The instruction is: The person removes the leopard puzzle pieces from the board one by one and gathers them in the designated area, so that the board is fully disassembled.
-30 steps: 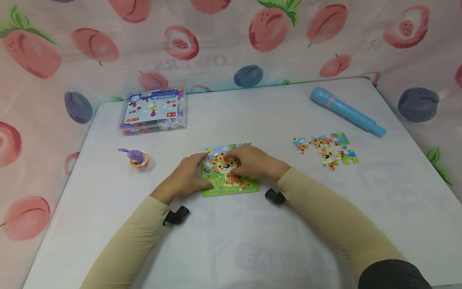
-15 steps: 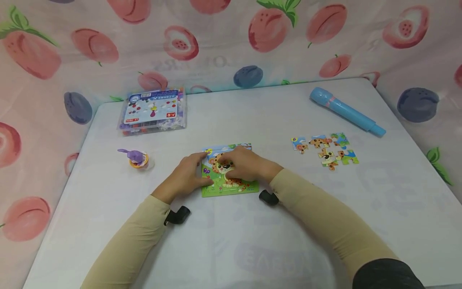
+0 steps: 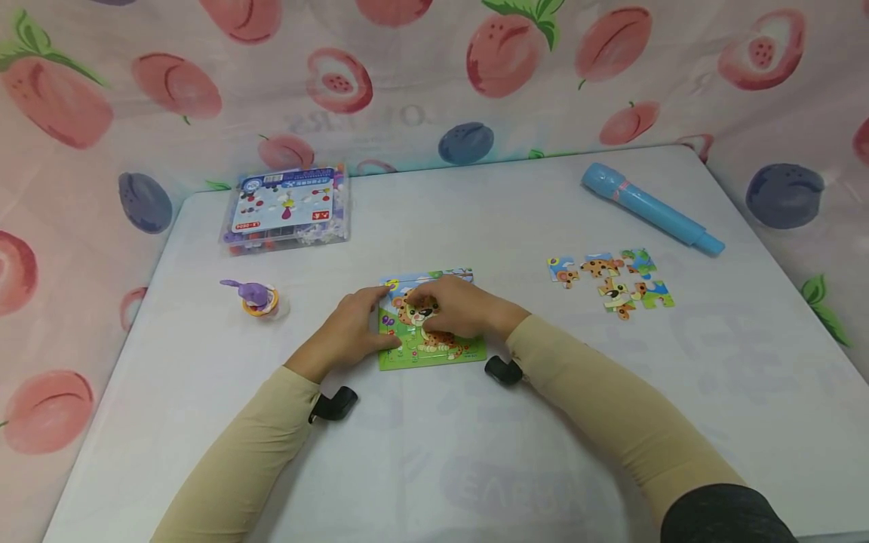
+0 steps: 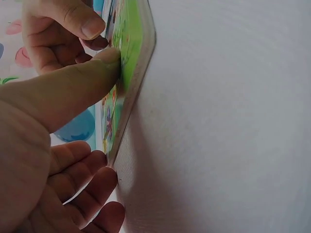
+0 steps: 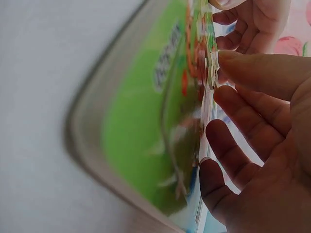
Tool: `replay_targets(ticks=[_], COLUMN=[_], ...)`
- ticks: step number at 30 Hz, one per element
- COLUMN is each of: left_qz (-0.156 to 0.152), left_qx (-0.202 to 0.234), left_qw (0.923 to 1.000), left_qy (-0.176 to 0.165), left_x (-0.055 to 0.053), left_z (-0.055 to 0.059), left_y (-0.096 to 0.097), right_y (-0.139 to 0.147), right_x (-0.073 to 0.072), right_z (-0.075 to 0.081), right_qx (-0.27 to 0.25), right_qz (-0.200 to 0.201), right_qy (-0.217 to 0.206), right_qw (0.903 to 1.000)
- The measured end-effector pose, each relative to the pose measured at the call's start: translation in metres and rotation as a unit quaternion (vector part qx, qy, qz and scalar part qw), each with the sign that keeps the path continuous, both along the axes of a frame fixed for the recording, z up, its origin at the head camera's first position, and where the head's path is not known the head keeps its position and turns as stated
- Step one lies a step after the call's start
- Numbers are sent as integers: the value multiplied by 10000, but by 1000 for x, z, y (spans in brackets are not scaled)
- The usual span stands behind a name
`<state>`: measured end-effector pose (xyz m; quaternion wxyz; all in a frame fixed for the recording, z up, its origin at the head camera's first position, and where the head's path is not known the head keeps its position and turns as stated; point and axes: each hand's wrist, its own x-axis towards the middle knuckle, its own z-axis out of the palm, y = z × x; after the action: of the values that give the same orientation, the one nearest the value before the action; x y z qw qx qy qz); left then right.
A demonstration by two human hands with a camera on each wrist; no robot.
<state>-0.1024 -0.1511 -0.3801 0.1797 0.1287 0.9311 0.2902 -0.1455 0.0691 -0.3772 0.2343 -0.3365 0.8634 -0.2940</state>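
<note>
A flat puzzle board [image 3: 434, 361] with a leopard picture and a green lower part lies on the white table. My left hand [image 3: 342, 332] steadies its left side, the thumb [image 4: 99, 70] pressing on the picture and the other fingers near the edge. Over the middle of the board, my right hand [image 3: 462, 308] pinches a puzzle piece [image 5: 212, 68] between thumb and index finger, its remaining fingers loosely bent. That hand covers part of the leopard. To the right lie several loose puzzle pieces [image 3: 615, 294], some joined or touching.
A clear plastic case [image 3: 292, 207] with a printed label stands at the back left. Nearer is a small purple toy [image 3: 254, 296] on an orange-rimmed base. A light blue tube [image 3: 652, 207] lies at the back right. A fruit-print sheet [image 3: 407, 75] hangs behind the table.
My right hand has shifted slightly left over the board, showing more of its top right corner. The left hand, the board and the loose pieces stay in place.
</note>
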Motion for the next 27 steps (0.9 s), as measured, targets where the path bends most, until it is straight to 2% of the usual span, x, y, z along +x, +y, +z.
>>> replay_targets(ticks=[6, 21, 27], left_qz=[-9, -4, -11], left_qx=[9, -3, 11], left_qw=[10000, 10000, 10000], left_qy=[8, 30, 43], left_x=[0, 0, 0], left_z=[1, 0, 0], left_y=[0, 0, -1], right_y=[1, -4, -7], right_x=[2, 4, 6], right_z=[0, 2, 2], right_qx=[-77, -82, -16], right_qz=[-159, 57, -66], right_qy=[40, 196, 273], right_qw=[9998, 9998, 9996])
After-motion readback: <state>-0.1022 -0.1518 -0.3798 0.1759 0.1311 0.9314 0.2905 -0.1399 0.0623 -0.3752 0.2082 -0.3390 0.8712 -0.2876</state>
